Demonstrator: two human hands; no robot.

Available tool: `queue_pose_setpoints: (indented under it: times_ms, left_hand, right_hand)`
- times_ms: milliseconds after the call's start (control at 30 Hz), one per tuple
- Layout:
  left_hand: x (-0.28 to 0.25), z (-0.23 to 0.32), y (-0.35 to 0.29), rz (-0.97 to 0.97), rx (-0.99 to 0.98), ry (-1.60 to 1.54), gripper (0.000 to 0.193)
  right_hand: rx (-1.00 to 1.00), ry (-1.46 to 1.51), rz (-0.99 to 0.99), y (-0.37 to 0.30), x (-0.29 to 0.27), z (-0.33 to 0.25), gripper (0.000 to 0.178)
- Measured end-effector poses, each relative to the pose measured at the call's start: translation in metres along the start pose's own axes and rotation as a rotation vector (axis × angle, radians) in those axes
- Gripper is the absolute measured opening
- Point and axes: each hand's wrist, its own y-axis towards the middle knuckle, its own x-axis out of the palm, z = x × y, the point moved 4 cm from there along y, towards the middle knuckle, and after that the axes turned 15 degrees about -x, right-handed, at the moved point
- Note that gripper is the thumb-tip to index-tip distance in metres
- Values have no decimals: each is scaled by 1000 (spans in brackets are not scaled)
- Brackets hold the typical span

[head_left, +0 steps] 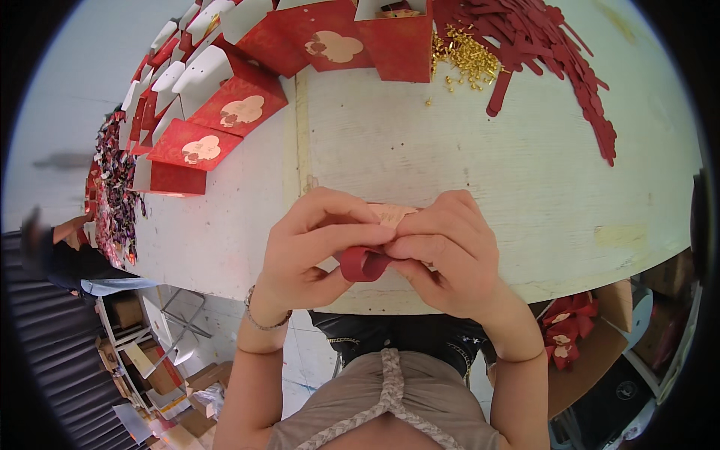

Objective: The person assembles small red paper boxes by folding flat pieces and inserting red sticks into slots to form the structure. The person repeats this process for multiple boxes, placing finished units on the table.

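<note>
Near the front edge of the table, both my hands meet over a dark red strip (360,267), which is curled into a loop below the fingers. My left hand (298,238) pinches it from one side, thumb underneath. From the other side my right hand (459,251) closes its fingers and thumb on the same strip. Between the fingertips shows a pale pink-gold panel (393,214) with a thin red edge; the rest of that piece is hidden by my hands. Whether a small fastener sits between the fingertips cannot be made out.
Open red boxes (240,105) with white flaps line the far left. Gold paper fasteners (469,60) and dark red strips (529,37) lie in heaps beyond my hands. Wrapped sweets (116,180) cover the left edge, beside another person (64,259). A carton (592,360) holds red pieces.
</note>
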Motion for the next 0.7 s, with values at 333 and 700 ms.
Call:
queue_pose_setpoints:
  times_ms: [333,700]
  left_hand:
    - [0,-10,-8,47,-47,7,10]
    - [7,-10,-8,-26,-174,-167,22]
  right_hand:
    - [46,-7,10,-3,2,-2,25]
    - [290,129,63,-3,3,-2,25]
